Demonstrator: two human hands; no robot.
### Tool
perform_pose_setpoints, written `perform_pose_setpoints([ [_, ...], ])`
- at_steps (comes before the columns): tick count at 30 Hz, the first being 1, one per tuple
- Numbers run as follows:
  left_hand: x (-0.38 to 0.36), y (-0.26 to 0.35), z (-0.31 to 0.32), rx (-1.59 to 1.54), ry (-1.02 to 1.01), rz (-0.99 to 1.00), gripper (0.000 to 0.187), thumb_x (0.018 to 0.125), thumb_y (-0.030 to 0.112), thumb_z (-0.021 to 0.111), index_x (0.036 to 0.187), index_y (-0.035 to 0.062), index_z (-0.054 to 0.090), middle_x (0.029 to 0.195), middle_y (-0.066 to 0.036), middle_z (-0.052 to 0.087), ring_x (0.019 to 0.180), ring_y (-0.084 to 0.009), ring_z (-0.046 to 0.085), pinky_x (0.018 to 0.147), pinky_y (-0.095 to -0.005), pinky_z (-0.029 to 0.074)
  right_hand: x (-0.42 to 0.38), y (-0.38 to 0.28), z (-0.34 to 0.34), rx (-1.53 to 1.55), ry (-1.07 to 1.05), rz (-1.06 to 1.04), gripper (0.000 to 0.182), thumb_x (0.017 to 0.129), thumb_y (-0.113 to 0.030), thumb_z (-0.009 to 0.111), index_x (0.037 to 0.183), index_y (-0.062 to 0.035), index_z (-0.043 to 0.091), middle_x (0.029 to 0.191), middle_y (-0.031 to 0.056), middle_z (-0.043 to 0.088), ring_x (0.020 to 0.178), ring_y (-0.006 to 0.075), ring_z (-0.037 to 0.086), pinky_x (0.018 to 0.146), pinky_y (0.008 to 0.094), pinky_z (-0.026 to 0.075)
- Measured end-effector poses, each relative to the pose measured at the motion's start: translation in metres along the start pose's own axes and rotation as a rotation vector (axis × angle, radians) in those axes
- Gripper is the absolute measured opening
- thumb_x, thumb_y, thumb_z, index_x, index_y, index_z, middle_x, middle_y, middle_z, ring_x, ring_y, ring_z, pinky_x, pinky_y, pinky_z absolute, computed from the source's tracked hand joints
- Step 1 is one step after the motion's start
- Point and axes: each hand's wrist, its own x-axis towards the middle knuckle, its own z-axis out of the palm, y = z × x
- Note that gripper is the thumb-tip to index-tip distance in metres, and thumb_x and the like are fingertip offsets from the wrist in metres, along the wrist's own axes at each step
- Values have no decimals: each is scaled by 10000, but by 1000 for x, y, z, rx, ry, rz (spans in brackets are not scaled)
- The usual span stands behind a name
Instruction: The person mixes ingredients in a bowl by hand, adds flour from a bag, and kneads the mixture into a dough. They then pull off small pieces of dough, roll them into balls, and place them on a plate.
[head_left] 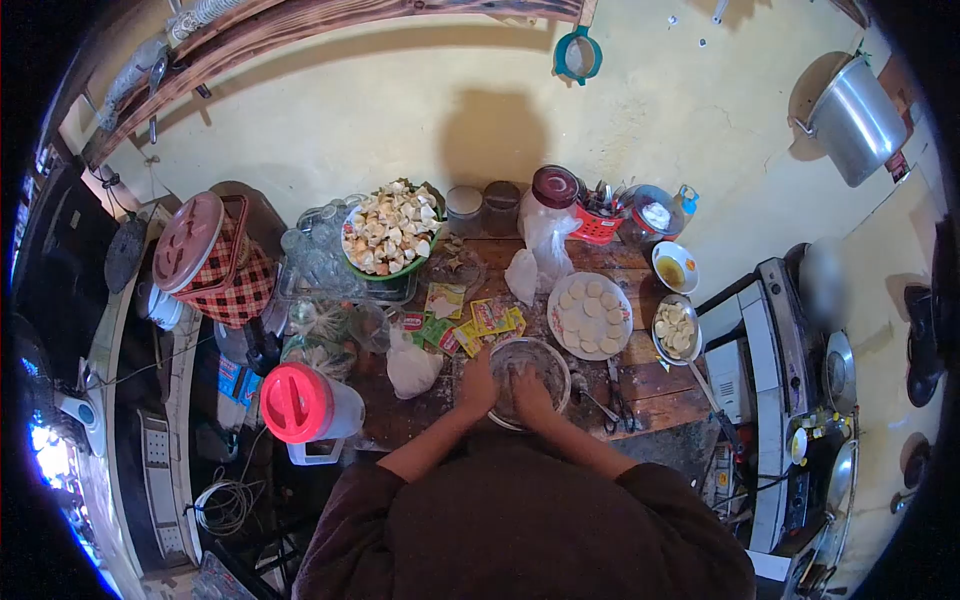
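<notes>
A round bowl (562, 398) with a pale rim and whitish powder on its inside stands at the table's front edge. My left hand (478, 385) is closed on the bowl's left rim. Inside the bowl, my right hand (530, 392) reaches down with its fingers bent toward the bottom; what they hold is too small to make out. Behind the bowl, to the right, a white plate (590, 345) carries several flat pale rounds. More pale pieces fill a handled pan (676, 330) farther right. A spoon (598, 405) and scissors (620, 395) lie right of the bowl.
Yellow and green packets (490, 317) and a white plastic bag (412, 365) lie behind my left hand. A red-lidded jug (312, 405) stands at the left front corner. Jars, a heaped green basin (392, 230) and a small bowl of yellow liquid (676, 268) stand farther back.
</notes>
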Motion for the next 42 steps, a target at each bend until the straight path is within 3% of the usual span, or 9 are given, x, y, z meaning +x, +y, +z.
perform_pose_setpoints([
  [2,-4,11,-8,-15,2,70,557,685,-66,455,1236,-21,387,1030,-282,513,901,-447,508,817,-473,406,7,-8,-29,212,-351,202,357,723,-125,578,1046,18,523,1064,275,497,922,413,549,792,441,465],
  [5,-8,32,-22,-34,1,24,559,674,-77,436,1228,-14,400,1034,-275,518,924,-439,502,825,-465,404,6,4,-18,198,-443,-19,276,723,-124,571,967,6,577,975,260,562,842,395,583,778,442,466],
  [12,-5,24,-19,52,16,88,555,677,-32,481,1226,-12,406,1024,-267,531,951,-419,501,826,-455,407,12,29,-14,247,-532,25,281,702,-188,591,886,25,601,879,245,604,854,385,584,759,435,465],
  [17,-6,29,-24,-10,-48,46,570,693,33,536,1246,14,400,1010,-263,534,947,-416,509,817,-460,416,16,32,-31,437,-374,232,287,691,-192,585,881,21,618,831,225,614,817,383,588,736,433,463],
  [21,-2,12,-11,110,-22,60,570,694,34,538,1247,15,399,1005,-267,535,942,-416,514,799,-467,423,15,31,-56,566,-256,108,347,673,-223,613,912,29,604,750,219,611,767,379,591,716,435,465],
  [30,-3,27,-22,93,-86,2,563,693,-5,510,1245,1,400,1044,-261,542,987,-410,511,867,-451,400,16,10,9,340,213,304,430,611,-228,719,939,22,597,1034,238,554,936,383,543,823,399,450],
  [35,-4,33,-27,100,-82,13,564,693,5,517,1245,4,405,1047,-260,542,977,-411,513,864,-444,402,22,20,-11,675,-457,360,546,578,-323,763,966,22,594,934,201,606,919,354,575,812,406,453],
  [39,-5,23,-22,65,-29,52,560,692,-4,512,1242,5,409,1036,-261,546,964,-410,520,854,-443,406,25,28,-28,651,-566,245,529,589,-299,744,983,21,593,902,208,613,890,354,585,788,414,454],
  [42,-6,22,-21,61,7,121,536,692,-10,526,1217,32,423,1017,-244,534,927,-429,510,801,-482,413,24,16,-59,418,-340,218,465,605,-250,711,962,23,593,921,229,599,894,367,575,783,425,446],
])
